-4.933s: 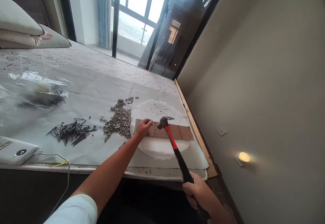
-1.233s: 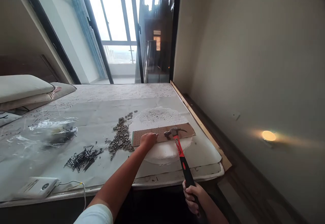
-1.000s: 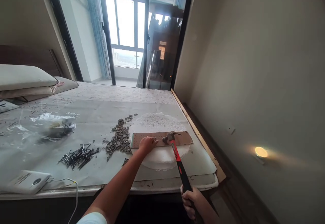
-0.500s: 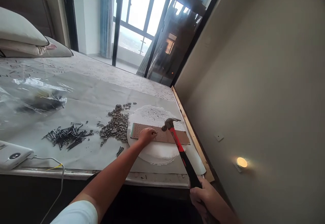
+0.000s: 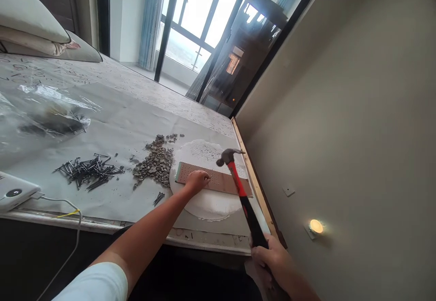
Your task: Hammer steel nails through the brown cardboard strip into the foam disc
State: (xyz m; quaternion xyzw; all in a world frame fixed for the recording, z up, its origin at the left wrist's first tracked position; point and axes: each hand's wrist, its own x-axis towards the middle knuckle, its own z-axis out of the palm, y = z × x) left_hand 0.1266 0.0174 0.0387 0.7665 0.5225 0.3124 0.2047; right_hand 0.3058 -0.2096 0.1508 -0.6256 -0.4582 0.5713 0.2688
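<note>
Gripping hammer [image 5: 240, 185] low on black handle: right hand [image 5: 272, 260] closed round it, likely for swing room; head raised near board's far edge. Left hand [image 5: 196, 182] on board [image 5: 223, 183], fingers curled together, perhaps steadying (whether grip pinches anything, too small to tell). Holed board lies across white slab [image 5: 213, 210], probably for backing. Few nails [image 5: 159, 198] near slab, seemingly for easy reach; nail heap [image 5: 89, 173] farther left, beyond rubble [image 5: 156, 160].
</note>
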